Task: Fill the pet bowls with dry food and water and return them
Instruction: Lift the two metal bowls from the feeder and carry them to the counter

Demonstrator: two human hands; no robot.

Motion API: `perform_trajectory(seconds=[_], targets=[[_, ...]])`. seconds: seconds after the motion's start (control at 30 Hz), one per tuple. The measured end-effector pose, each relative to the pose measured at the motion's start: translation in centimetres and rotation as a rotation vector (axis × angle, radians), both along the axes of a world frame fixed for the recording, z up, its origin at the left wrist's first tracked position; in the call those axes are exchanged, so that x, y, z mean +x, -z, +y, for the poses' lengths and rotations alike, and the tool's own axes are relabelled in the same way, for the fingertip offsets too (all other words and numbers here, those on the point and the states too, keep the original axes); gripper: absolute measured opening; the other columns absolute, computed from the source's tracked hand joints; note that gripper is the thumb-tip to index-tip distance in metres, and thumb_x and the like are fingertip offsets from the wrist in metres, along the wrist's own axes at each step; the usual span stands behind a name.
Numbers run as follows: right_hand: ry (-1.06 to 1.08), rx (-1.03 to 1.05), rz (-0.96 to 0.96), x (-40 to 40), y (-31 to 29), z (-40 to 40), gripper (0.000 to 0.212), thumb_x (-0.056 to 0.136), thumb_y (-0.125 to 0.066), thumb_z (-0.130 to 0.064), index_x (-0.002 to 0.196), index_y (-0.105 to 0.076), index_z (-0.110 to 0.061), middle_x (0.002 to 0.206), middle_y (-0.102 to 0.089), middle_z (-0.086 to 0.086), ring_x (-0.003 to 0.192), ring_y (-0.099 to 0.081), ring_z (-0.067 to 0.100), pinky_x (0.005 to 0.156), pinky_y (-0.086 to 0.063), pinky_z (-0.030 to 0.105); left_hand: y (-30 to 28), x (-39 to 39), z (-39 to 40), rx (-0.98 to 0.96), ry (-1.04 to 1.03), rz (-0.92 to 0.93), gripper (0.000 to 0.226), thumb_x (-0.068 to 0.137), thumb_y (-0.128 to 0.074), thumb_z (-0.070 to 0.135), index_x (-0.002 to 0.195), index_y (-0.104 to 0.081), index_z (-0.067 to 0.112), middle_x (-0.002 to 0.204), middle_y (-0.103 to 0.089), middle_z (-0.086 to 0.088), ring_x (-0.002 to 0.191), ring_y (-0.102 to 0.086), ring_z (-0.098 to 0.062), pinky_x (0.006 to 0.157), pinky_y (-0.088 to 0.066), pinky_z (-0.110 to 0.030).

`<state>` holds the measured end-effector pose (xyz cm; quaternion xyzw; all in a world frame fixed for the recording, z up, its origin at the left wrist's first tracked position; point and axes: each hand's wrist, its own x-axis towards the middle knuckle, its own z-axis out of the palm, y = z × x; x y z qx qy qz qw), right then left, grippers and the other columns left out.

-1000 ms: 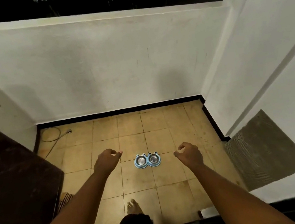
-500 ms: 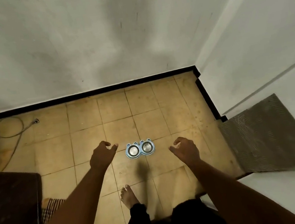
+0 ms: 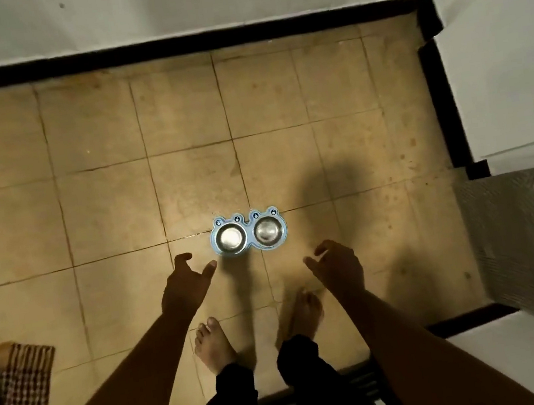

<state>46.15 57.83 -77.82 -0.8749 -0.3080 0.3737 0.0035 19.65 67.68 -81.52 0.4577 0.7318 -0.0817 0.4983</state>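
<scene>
Shiny metal bowls (image 3: 248,233) in blue plastic; matt floor tiles (image 3: 178,118).

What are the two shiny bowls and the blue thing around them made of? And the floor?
The two bowls look like polished metal, probably steel: they gleam silver and catch the light. The blue holder around them looks like smooth moulded plastic, matte, with rounded ear-like bumps. The floor seems to be tan ceramic tile, dull and stained, with dark grout lines.

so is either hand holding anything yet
Nothing is held: the left hand and right hand hover empty, short of the blue double pet bowl on the floor.
</scene>
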Motion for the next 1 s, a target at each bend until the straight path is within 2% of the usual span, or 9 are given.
perform_trajectory(seconds=[0.3,0.4,0.47,0.53,0.6,0.77,0.83,0.9,1.0], targets=[[0.034,-0.031,-0.012,2.1,24.3,4.4,0.040,0.087,-0.073,-0.049,0.101,-0.065,-0.012,0.084,-0.062,-0.002,0.082,-0.067,0.022,0.069,-0.039,0.026,24.4,4.0,2.4,-0.052,0.004,0.057,0.066,0.089,-0.064,0.046,0.140,-0.035,0.017,0.100,-0.072,-0.022,0.093,-0.070,-0.042,0.083,-0.058,-0.052],[0.061,-0.031,-0.033,1.3,30.8,5.2,0.044,0.087,-0.072,-0.050,0.104,-0.062,-0.011,0.091,-0.066,0.004,0.087,-0.068,0.026,0.069,-0.042,0.028,29.7,3.6,2.9,-0.010,-0.010,0.103,0.072,0.081,-0.069,0.055,0.134,-0.037,0.018,0.104,-0.071,-0.019,0.091,-0.071,-0.042,0.081,-0.059,-0.052],[0.083,-0.037,-0.028,0.6,34.4,5.4,0.047,0.086,-0.073,-0.050,0.107,-0.060,-0.010,0.097,-0.069,0.007,0.086,-0.067,0.027,0.069,-0.045,0.030,32.7,3.4,3.1,-0.011,-0.008,0.135,0.068,0.077,-0.072,0.056,0.125,-0.039,0.021,0.102,-0.070,-0.014,0.086,-0.072,-0.038,0.074,-0.061,-0.053],[0.121,-0.038,-0.025,0.6,36.8,5.1,0.043,0.086,-0.075,-0.042,0.109,-0.058,-0.009,0.101,-0.071,0.009,0.089,-0.069,0.028,0.069,-0.048,0.031,34.6,3.5,3.2,-0.034,-0.054,0.110,0.050,0.080,-0.073,0.037,0.115,-0.045,0.017,0.098,-0.070,-0.015,0.074,-0.074,-0.036,0.060,-0.062,-0.053],[0.159,-0.032,-0.028,0.8,38.2,4.4,0.036,0.087,-0.074,-0.030,0.109,-0.058,-0.008,0.102,-0.071,0.012,0.091,-0.069,0.030,0.068,-0.045,0.031,35.6,3.9,2.6,-0.038,-0.136,0.069,0.035,0.080,-0.073,0.024,0.105,-0.051,0.012,0.091,-0.071,-0.018,0.064,-0.074,-0.037,0.054,-0.062,-0.053],[0.273,0.072,0.013,0.8,37.7,4.1,0.024,0.082,-0.069,-0.009,0.104,-0.062,-0.003,0.098,-0.072,0.017,0.089,-0.070,0.036,0.067,-0.045,0.031,34.7,3.7,2.6,0.027,-0.200,0.059,0.020,0.078,-0.074,0.011,0.072,-0.056,0.014,0.069,-0.072,-0.021,0.060,-0.074,-0.034,0.068,-0.063,-0.051],[0.305,0.108,0.049,1.4,36.9,3.8,0.020,0.076,-0.069,-0.006,0.095,-0.065,-0.003,0.088,-0.074,0.016,0.079,-0.073,0.037,0.067,-0.058,0.039,33.1,3.2,2.6,0.032,-0.208,0.030,0.009,0.081,-0.071,0.005,0.084,-0.063,0.005,0.073,-0.071,-0.021,0.066,-0.075,-0.034,0.069,-0.063,-0.051],[0.312,0.149,0.080,1.9,35.3,2.7,0.018,0.071,-0.068,-0.005,0.088,-0.066,-0.004,0.082,-0.074,0.014,0.071,-0.073,0.037,0.066,-0.062,0.046,30.5,2.6,1.8,0.018,-0.246,-0.032,0.018,0.083,-0.070,0.002,0.100,-0.066,-0.005,0.078,-0.072,-0.020,0.069,-0.075,-0.033,0.065,-0.064,-0.051],[0.276,0.209,0.104,2.5,30.0,0.9,0.013,0.071,-0.072,-0.004,0.084,-0.068,-0.002,0.078,-0.075,0.012,0.074,-0.071,0.031,0.071,-0.058,0.039,24.6,2.0,0.4,0.062,-0.320,-0.136,0.020,0.084,-0.073,-0.001,0.101,-0.064,-0.007,0.059,-0.072,-0.008,0.051,-0.072,-0.018,0.058,-0.063,-0.045]])
